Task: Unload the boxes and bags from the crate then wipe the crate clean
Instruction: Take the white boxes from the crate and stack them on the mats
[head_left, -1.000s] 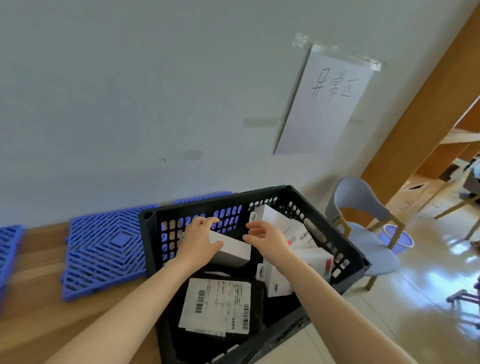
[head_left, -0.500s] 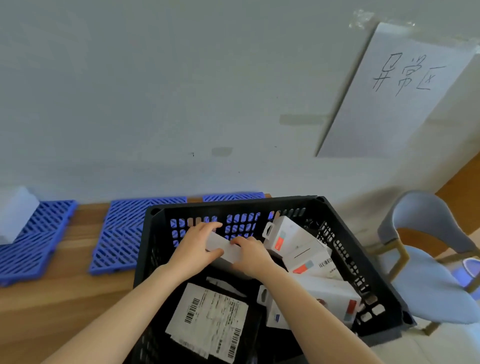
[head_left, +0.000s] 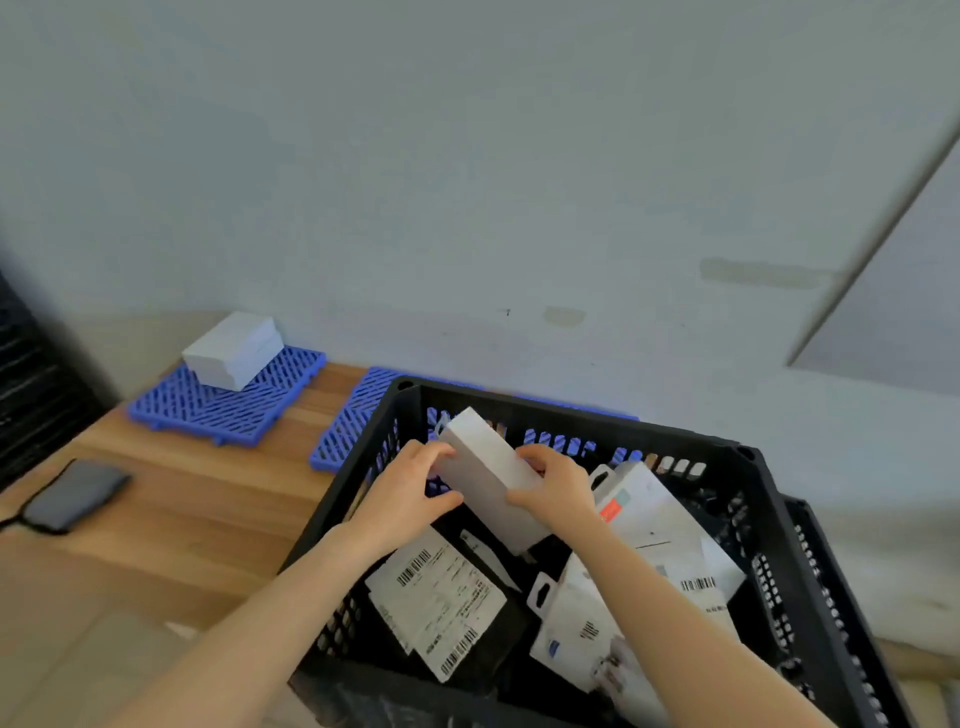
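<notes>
Wooden table (head_left: 208, 519); black crate (head_left: 571, 418) with boxes (head_left: 649, 514), labelled bag (head_left: 436, 597), tilted white box (head_left: 483, 473).

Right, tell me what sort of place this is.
Probably a stockroom or parcel-sorting area: a black crate of white retail boxes and a barcode-labelled bag, with blue plastic grid mats on a wooden bench.

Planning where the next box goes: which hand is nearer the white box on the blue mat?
Left. The left hand is over the left side of the crate, toward that white box; the right hand is farther right.
</notes>
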